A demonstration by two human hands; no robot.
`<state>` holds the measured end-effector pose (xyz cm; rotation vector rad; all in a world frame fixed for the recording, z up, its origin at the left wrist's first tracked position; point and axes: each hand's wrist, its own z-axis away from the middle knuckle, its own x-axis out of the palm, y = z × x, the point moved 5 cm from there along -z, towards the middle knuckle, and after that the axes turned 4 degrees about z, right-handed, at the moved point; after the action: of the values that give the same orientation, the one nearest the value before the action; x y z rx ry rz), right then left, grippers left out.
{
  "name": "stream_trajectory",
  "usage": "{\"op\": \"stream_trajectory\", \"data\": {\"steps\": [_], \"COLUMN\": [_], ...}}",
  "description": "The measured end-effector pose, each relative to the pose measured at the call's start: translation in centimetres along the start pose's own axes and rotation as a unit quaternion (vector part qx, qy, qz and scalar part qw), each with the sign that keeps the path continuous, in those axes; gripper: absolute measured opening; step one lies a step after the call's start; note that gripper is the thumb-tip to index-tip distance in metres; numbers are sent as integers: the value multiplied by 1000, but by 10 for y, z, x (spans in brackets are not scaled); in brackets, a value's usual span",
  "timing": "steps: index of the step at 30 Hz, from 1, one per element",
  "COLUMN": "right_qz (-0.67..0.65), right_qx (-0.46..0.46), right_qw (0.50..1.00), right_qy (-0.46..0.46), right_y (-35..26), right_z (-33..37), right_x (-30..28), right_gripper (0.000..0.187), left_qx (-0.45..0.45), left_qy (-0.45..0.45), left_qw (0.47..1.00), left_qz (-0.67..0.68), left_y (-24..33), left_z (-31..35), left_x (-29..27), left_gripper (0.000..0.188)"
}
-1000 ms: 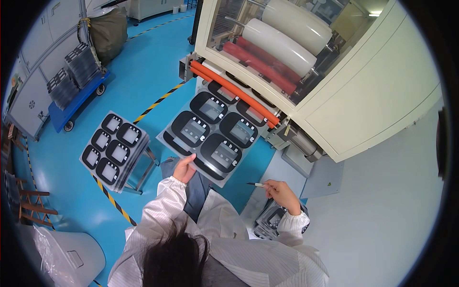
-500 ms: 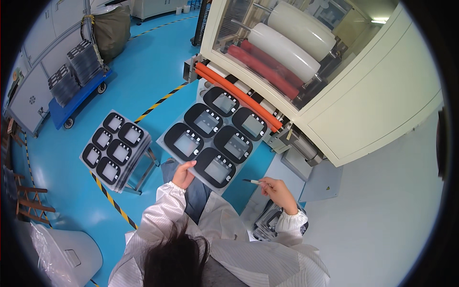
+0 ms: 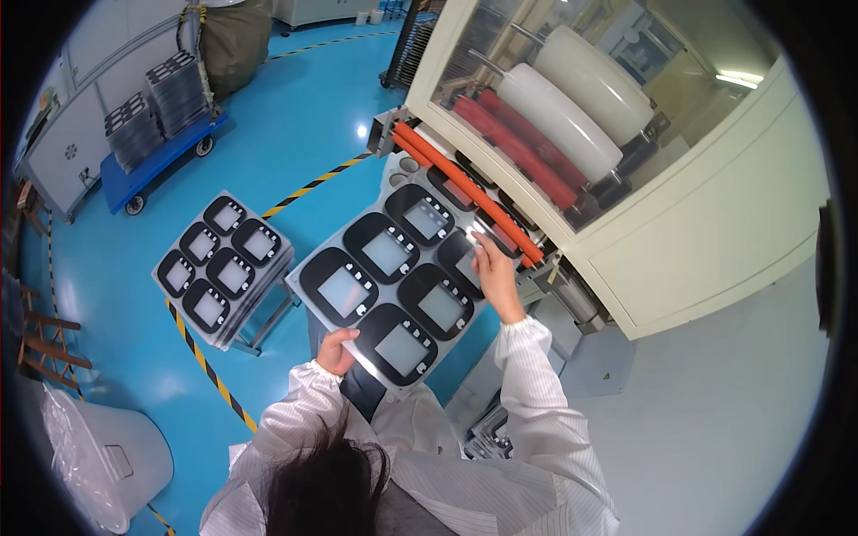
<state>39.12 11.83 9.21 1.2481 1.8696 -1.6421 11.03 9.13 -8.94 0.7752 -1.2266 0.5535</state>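
I hold a large grey sheet [image 3: 384, 268] printed with several black rounded panels, each with a pale window. It slopes from the machine's orange roller [image 3: 460, 183] down toward me. My left hand [image 3: 335, 351] grips its near edge beside the closest panel. Over at the far right edge, my right hand [image 3: 493, 268] pinches the sheet just below the roller. A small bright glint shows at those fingertips, and I cannot make out what it is.
A stack of matching sheets [image 3: 223, 266] lies on a small stand to my left. The cream machine [image 3: 679, 241] with red and white rollers stands ahead and right. A blue cart [image 3: 161, 156] with dark stacks is far left, a white bin [image 3: 112, 456] near left.
The sheet has moved out from the roller toward me. My right hand, which held a thin pen-like tool low at my right, has gone up to the sheet's far right edge.
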Motion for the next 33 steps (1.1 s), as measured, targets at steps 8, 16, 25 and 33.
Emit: {"op": "stream_trajectory", "data": {"steps": [8, 16, 25, 33], "right_qz": [76, 116, 167, 262], "right_qx": [-75, -113, -102, -147], "right_qw": [994, 987, 979, 942], "right_qy": [-4, -10, -54, -148], "right_y": [-14, -33, -42, -43], "right_z": [-79, -94, -72, -10], "right_x": [58, 95, 108, 55], "right_gripper": [30, 31, 29, 31], "left_qx": [36, 44, 48, 52], "left_qy": [14, 31, 57, 39], "left_qw": [999, 998, 997, 998], "left_qz": [-17, -18, -4, 13], "left_y": [7, 13, 15, 21], "left_z": [21, 41, 73, 99], "left_x": [1, -3, -6, -13], "left_gripper": [39, 49, 44, 46]}}
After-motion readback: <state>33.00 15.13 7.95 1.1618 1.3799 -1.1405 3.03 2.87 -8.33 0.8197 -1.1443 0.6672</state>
